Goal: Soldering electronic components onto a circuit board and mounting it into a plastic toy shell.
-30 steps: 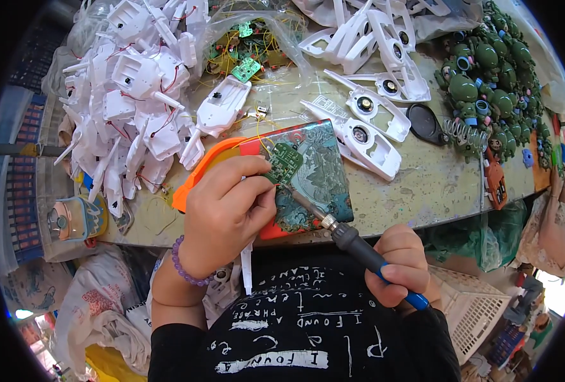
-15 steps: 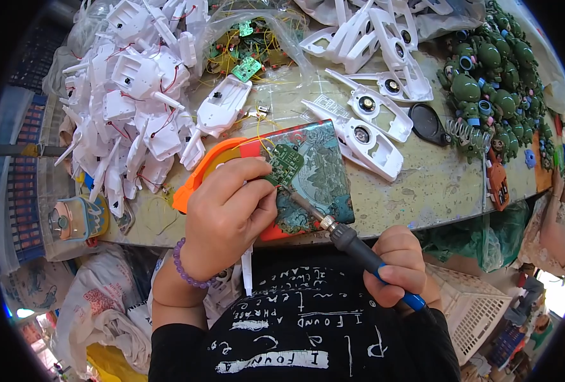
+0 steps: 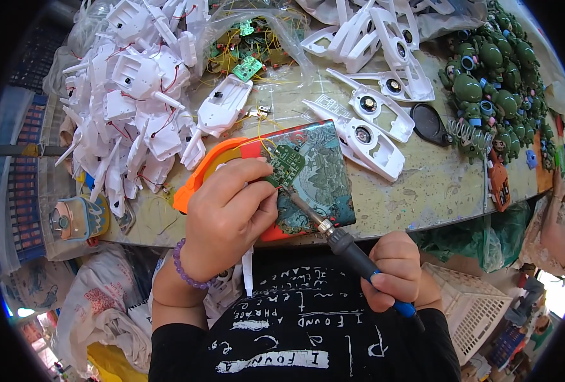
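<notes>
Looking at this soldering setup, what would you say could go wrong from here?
1. The soldering iron tip meets the small green circuit board right beside the left hand fingertips that pinch it; a slip might burn them.
2. Thin yellow wires trail from the board toward the white plastic shell; the hot tip could melt their insulation.
3. The right hand holds the iron far back on its handle, so tip control may be loose.

**Bare forearms, a bead bracelet, a black printed shirt**

The left hand [image 3: 228, 219] is bare, with a bracelet [image 3: 184, 270] of round purple beads at the wrist. The right hand [image 3: 394, 270] wears nothing. Both forearms are uncovered. The shirt [image 3: 308, 337] is black with white lettering across the chest.
</notes>
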Tool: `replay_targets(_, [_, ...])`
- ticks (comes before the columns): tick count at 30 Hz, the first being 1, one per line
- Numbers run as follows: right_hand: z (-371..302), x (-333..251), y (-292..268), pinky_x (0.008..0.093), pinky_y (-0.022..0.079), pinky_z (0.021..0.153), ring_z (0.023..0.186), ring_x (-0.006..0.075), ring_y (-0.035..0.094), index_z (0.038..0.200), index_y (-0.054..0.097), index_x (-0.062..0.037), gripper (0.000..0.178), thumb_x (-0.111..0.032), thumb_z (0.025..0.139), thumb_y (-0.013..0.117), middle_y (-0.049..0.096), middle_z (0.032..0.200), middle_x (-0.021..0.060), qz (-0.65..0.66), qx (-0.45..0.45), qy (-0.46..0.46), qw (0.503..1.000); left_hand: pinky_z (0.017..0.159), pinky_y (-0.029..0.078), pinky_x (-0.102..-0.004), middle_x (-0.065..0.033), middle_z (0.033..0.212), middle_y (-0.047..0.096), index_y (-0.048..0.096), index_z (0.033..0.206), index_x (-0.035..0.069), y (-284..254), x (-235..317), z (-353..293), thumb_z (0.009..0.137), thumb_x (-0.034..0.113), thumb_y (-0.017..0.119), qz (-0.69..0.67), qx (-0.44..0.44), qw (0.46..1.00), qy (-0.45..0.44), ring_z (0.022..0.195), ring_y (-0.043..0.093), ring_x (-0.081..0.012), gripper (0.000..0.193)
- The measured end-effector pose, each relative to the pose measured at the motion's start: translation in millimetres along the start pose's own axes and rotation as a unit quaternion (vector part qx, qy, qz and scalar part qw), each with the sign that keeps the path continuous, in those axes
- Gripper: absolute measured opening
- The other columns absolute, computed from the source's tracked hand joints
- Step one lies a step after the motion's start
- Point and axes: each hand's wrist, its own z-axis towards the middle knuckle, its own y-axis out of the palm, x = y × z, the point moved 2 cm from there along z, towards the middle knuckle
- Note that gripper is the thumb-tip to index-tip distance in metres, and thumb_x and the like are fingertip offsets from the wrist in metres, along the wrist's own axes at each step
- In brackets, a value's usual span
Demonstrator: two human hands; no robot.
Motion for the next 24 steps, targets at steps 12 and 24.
replay_targets(12, [-4.1, -6.0, -18.3, 0.0331, 0.048, 0.054, 0.066, 0.0212, 0.056, 0.097, 0.053, -0.0064, 0.028, -0.033, 0.093, 0.061, 0.053, 0.084, 0.0062, 0.008, -0.019, -0.002, 1.0, 0.074, 0.053, -0.0351, -0.0107, 0.097, 0.065, 0.063, 0.08, 0.001, -0.3, 2.2, 1.0, 0.066, -0.005, 0.071, 0.009, 0.0, 1.0, -0.004, 0.086, 0.065, -0.0276, 0.017])
replay_targets(24, [1.4, 4.9, -44.7, 0.03, 0.034, 0.053, 0.055, 0.0163, 0.041, 0.092, 0.046, -0.0097, 0.032, -0.04, 0.101, 0.039, 0.044, 0.066, 0.004, -0.063, 0.191, 0.152, 0.968, 0.073, 0.053, -0.0357, -0.0106, 0.097, 0.064, 0.063, 0.082, 0.0, -4.5, 2.5, 2.5, 0.068, -0.002, 0.072, 0.002, -0.013, 1.0, 0.0, 0.085, 0.065, -0.0281, 0.017])
